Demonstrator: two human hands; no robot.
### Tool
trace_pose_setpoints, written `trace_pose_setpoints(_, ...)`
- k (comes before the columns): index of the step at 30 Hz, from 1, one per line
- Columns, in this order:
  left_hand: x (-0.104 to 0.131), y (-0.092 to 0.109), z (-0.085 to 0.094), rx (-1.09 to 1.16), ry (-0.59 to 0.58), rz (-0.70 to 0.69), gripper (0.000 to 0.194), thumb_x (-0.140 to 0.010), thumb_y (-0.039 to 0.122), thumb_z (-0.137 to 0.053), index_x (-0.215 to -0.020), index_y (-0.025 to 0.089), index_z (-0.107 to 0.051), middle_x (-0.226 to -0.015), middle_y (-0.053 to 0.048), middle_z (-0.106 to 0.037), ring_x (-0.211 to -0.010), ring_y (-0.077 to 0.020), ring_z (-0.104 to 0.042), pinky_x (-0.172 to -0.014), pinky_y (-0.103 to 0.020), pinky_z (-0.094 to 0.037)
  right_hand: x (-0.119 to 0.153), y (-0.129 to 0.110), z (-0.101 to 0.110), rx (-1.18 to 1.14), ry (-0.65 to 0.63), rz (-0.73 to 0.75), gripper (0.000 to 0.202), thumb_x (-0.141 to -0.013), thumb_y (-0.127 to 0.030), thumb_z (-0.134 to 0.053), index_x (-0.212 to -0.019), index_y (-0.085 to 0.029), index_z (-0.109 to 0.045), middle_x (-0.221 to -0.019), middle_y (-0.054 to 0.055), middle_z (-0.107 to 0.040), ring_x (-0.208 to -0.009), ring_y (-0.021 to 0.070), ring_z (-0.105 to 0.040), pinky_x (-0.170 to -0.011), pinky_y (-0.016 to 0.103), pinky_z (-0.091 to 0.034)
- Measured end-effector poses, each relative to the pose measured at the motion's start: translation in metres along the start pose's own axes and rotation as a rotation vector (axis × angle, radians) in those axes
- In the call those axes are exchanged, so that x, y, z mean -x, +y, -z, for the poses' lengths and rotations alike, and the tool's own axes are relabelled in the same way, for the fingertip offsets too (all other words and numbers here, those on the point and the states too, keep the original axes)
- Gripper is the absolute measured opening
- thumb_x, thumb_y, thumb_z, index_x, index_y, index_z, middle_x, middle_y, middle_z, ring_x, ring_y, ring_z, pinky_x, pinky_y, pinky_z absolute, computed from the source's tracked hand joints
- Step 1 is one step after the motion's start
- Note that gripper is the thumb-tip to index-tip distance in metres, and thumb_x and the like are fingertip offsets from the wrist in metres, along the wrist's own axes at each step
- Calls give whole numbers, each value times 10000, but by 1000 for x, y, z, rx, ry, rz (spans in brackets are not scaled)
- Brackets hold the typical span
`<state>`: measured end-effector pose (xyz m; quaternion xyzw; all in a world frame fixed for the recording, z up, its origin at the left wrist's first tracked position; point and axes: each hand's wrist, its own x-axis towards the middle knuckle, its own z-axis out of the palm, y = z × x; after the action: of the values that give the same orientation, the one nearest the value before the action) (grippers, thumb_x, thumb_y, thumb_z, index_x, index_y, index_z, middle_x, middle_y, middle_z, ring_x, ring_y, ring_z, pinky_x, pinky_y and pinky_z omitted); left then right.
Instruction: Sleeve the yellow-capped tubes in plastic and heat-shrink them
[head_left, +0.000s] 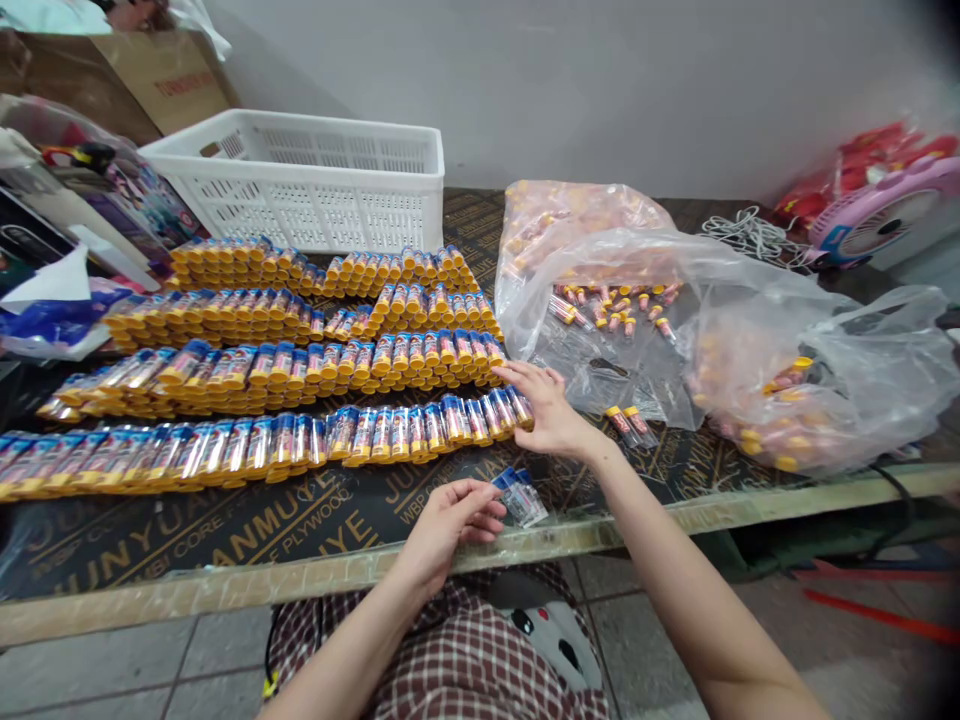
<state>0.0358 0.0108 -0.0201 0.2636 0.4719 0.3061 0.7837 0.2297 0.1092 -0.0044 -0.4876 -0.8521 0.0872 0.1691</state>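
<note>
My right hand (546, 412) reaches to the right end of the front row of small clear tubes (420, 432) with blue tops and yellow bases. Its fingers stretch over the end tubes, thumb apart below them; I see nothing held in it. Near the table's front edge, my left hand (454, 520) hovers palm inward, its fingers loosely bent and holding nothing visible. Just right of its fingertips lie a few clear tubes with blue ends (519, 497). Further right, two yellow-capped tubes (630, 427) lie on the dark board.
Behind the front row, more tubes are stacked in several rows (225, 375). A white plastic basket (300, 190) stands behind them. Clear plastic bags (817, 340) with yellow-capped pieces spread on the right. A pink fan (885, 215) and a coiled white cable (754, 238) sit at the far right.
</note>
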Motion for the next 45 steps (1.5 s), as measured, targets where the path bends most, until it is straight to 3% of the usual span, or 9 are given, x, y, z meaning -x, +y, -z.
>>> trace_pose_setpoints(2, -2, 0, 0, 1, -5, -1, 354, -658, 415, -709, -827, 112, -634, -726, -54, -683, -581, -92, -612, -546, -183, -466, 6, 10, 5, -18, -17, -30, 825, -587, -202, -534, -1384, -232, -321, -1402, 111, -388, -1295, 307, -311, -1052, 504, -131)
trace_pose_setpoints(6, -5, 0, -3, 0, -40, 8, 333, -662, 404, -709, -804, 113, -629, -725, -53, -682, -586, -94, -609, -545, -189, -459, 12, 26, 5, -44, -48, -62, 801, -589, -189, -536, -1368, -218, -348, -1355, 91, -458, -1292, 304, -322, -1055, 495, -136)
trace_pose_setpoints(13, -8, -1, -3, -2, -45, 8, 316, -682, 387, -701, -814, 111, -626, -727, -53, -677, -593, -93, -608, -556, -190, -460, 2, 29, -10, -137, -24, 30, 786, -569, -164, -521, -1339, -232, -379, -1298, 93, -522, -1252, 305, -387, -1056, 510, -121)
trace_pose_setpoints(16, -9, 4, -4, 5, -35, 7, 306, -678, 372, -708, -812, 108, -632, -726, -55, -676, -586, -94, -606, -561, -195, -465, 8, 21, -2, -207, 41, 38, 760, -566, -154, -524, -1313, -230, -401, -1258, 90, -542, -1182, 297, -467, -1063, 515, -126)
trace_pose_setpoints(19, -12, 12, -12, 65, -55, 1, 333, -680, 372, -708, -863, 99, -652, -781, -79, -686, -616, -109, -617, -597, -219, -485, 26, 2, 9, -439, 138, 12, 756, -596, -155, -524, -1329, -241, -362, -1257, 78, -536, -1168, 277, -487, -1060, 484, -223)
trace_pose_setpoints(22, -13, 18, -24, 239, -171, -25, 363, -715, 399, -673, -927, 104, -666, -869, -99, -690, -717, -138, -634, -692, -265, -507, 49, -22, 10, -748, 207, -25, 745, -619, -185, -532, -1334, -238, -330, -1252, 83, -534, -1188, 274, -474, -1044, 459, -300)
trace_pose_setpoints(25, -13, 20, -34, 306, -287, -54, 310, -725, 362, -677, -905, 110, -676, -851, -88, -689, -740, -134, -622, -729, -271, -498, 69, -45, 4, -905, 219, -49, 740, -625, -173, -550, -1330, -237, -335, -1269, 91, -520, -1206, 283, -460, -1059, 485, -291)
trace_pose_setpoints(31, -8, 17, -34, 199, -237, -87, 252, -692, 321, -717, -833, 114, -689, -749, -42, -670, -651, -98, -587, -668, -236, -475, 86, -64, -1, -924, 274, -54, 785, -641, -68, -551, -1361, -282, -324, -1382, 84, -411, -1244, 274, -431, -1043, 475, -347)
trace_pose_setpoints(45, -2, 15, -32, 153, -237, -81, 245, -703, 327, -704, -832, 119, -690, -736, -36, -663, -637, -88, -578, -625, -206, -450, 92, -66, -4, -957, 283, -48, 860, -572, -1, -517, -1363, -276, -322, -1321, 82, -457, -1158, 255, -501, -968, 417, -437)
